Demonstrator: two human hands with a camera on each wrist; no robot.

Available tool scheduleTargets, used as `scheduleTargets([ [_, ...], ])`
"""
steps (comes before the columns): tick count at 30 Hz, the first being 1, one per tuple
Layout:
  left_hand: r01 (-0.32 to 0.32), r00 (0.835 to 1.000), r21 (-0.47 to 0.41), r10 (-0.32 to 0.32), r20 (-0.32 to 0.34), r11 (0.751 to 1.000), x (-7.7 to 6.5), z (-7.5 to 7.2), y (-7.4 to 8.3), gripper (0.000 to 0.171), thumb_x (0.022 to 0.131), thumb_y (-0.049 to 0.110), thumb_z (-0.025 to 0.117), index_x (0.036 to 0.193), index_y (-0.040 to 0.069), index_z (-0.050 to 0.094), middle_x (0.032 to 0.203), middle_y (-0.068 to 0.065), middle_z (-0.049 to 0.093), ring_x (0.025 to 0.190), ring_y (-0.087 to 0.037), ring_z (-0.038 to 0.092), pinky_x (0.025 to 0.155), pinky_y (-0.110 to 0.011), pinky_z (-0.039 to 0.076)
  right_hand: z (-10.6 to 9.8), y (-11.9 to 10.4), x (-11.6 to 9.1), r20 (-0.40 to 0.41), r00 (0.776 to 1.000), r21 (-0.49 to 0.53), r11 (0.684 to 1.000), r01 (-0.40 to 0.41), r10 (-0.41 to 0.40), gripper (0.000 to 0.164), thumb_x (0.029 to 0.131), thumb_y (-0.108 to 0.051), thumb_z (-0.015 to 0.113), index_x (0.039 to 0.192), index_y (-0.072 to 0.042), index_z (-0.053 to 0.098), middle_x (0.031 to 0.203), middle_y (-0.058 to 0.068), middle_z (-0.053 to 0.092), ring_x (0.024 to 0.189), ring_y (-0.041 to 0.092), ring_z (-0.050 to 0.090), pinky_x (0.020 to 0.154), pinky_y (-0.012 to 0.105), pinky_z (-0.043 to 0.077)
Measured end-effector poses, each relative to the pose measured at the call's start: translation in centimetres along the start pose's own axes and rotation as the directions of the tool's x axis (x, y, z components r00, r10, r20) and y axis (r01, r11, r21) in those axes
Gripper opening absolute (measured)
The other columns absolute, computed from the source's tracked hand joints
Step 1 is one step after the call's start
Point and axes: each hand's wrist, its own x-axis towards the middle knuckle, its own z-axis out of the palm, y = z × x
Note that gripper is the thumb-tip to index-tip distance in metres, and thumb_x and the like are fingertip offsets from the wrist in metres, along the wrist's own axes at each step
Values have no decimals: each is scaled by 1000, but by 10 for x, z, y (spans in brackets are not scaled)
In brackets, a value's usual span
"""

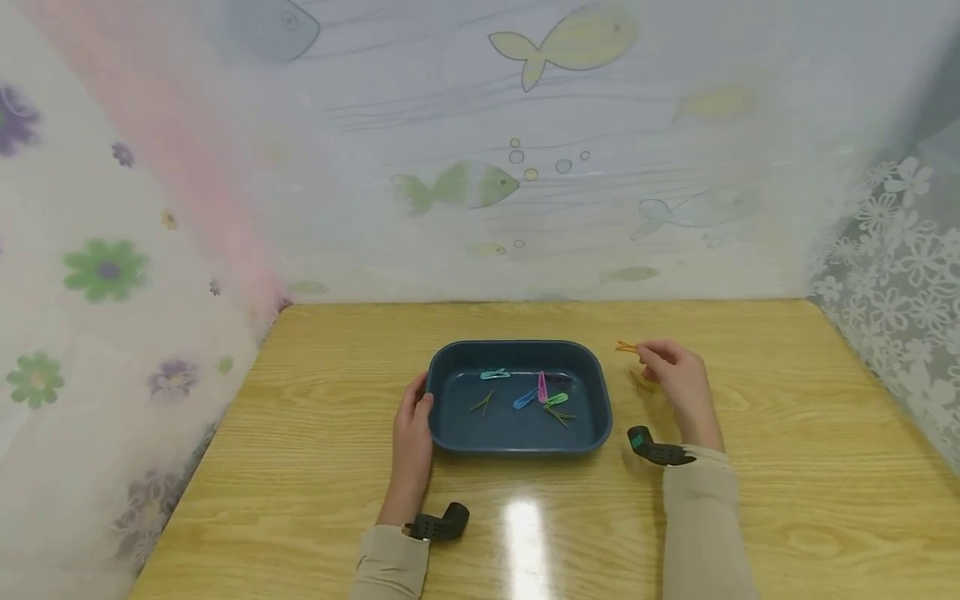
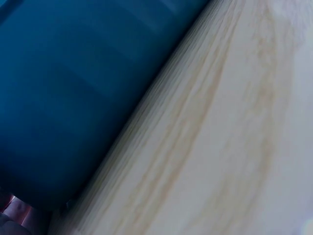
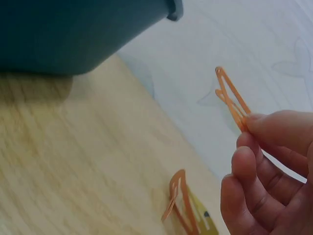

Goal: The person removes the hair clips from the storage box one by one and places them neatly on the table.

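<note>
My right hand (image 1: 678,379) pinches an orange snap hair clip (image 3: 234,98) between thumb and fingertips, raised to the right of a dark blue plastic basin (image 1: 517,443). The clip is snapped open, its two parts spread apart. Beneath that hand, another orange clip (image 3: 186,200) lies on the table, with a yellowish clip (image 3: 205,215) beside it. At the basin's left end, my left hand (image 1: 412,429) grips the rim, thumb near the top edge. Inside lie several clips, among them a light blue one (image 1: 495,375), a pink one (image 1: 542,387), a blue one (image 1: 525,399) and a green one (image 1: 557,400).
The basin stands on a wood-grain table (image 1: 315,467). A pale curtain printed with fish (image 1: 480,250) hangs behind the far edge, and flowered sheets (image 1: 105,333) flank both sides. Each wrist wears a black camera mount (image 1: 442,523).
</note>
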Motion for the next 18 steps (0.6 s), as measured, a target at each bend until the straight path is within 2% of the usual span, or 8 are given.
scheduleTargets([
  [3, -9, 1000, 5, 9, -6, 1000, 1, 0, -2, 33, 95, 24, 40, 127, 22, 46, 130, 6, 44, 121, -10, 36, 101, -35, 27, -1, 4, 0, -14, 1000, -15, 1000, -23, 23, 45, 86, -40, 54, 114, -4, 56, 107, 13, 54, 79, 17, 54, 69, 22, 48],
  [10, -5, 1000, 2, 5, -4, 1000, 0, -1, 0, 33, 95, 25, 39, 127, 22, 46, 129, 5, 45, 120, -10, 37, 101, -35, 27, -3, 12, -1, -59, 997, -150, 987, -59, 50, 42, 88, -42, 50, 113, -9, 58, 99, 8, 54, 76, 18, 46, 58, 25, 40],
  [18, -6, 1000, -3, 6, 6, 1000, -1, 0, 0, 33, 95, 26, 39, 128, 22, 46, 129, 5, 44, 120, -10, 36, 101, -35, 28, -5, 19, 0, -79, 996, -185, 980, -66, 52, 41, 89, -42, 49, 113, -10, 58, 107, 8, 54, 81, 18, 48, 65, 28, 41],
])
